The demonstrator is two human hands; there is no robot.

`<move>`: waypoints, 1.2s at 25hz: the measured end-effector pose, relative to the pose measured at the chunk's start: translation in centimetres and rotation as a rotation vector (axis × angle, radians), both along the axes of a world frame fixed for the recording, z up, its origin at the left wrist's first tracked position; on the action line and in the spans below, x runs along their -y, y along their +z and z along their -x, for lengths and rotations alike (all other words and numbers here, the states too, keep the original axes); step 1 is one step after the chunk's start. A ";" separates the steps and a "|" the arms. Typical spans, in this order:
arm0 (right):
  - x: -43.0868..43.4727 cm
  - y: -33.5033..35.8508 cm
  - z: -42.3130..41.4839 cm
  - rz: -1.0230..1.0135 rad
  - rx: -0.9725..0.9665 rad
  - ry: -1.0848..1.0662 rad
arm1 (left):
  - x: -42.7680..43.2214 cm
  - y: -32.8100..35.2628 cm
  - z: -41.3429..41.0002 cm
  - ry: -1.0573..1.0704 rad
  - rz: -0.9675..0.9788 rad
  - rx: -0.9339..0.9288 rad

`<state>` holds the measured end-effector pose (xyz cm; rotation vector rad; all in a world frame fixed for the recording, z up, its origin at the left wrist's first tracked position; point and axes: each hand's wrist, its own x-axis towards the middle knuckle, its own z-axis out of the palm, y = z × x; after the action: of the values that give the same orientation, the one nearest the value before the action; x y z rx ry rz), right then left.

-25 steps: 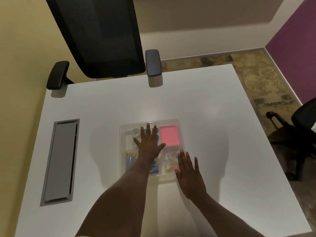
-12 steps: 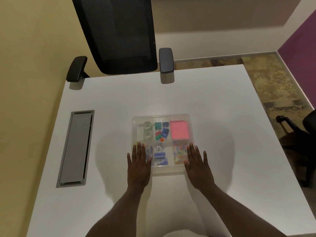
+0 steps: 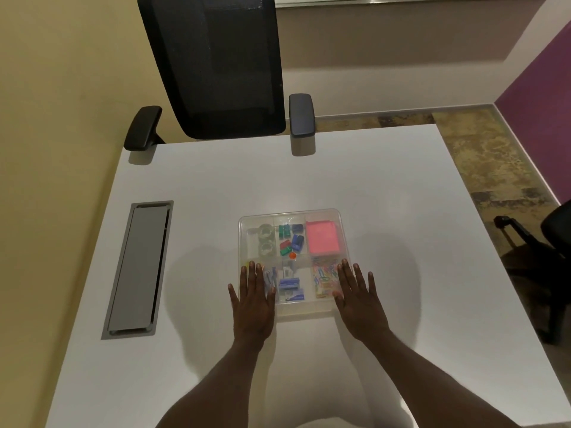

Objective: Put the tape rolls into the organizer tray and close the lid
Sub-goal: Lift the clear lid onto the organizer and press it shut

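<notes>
A clear plastic organizer tray (image 3: 343, 239) lies on the white table with its transparent lid down over it. Two clear tape rolls (image 3: 265, 239) sit in its far-left compartment. Other compartments hold coloured clips, a pink sticky-note pad (image 3: 323, 236), blue staple boxes and paper clips. My left hand (image 3: 253, 299) lies flat, fingers spread, on the tray's near-left corner. My right hand (image 3: 358, 296) lies flat on the near-right corner. Neither hand holds anything.
A grey cable hatch (image 3: 139, 268) is set into the white table (image 3: 401, 211) at the left. A black mesh office chair (image 3: 216, 66) stands at the far edge. Another dark chair (image 3: 543, 251) is off the right edge.
My left hand drew back from the tray's middle to its near-left corner. The right hand stayed at the near-right corner. The view shifted, so the tray sits further right in frame.
</notes>
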<state>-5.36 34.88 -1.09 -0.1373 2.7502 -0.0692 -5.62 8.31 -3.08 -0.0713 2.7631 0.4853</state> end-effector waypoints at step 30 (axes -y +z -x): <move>8.1 0.9 6.0 0.126 0.005 0.220 | -3.2 4.2 6.1 -0.223 0.068 0.128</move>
<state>-11.39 26.74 -0.23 -0.4722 2.7067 -0.1820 -11.75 11.54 1.15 0.1820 2.6200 0.3164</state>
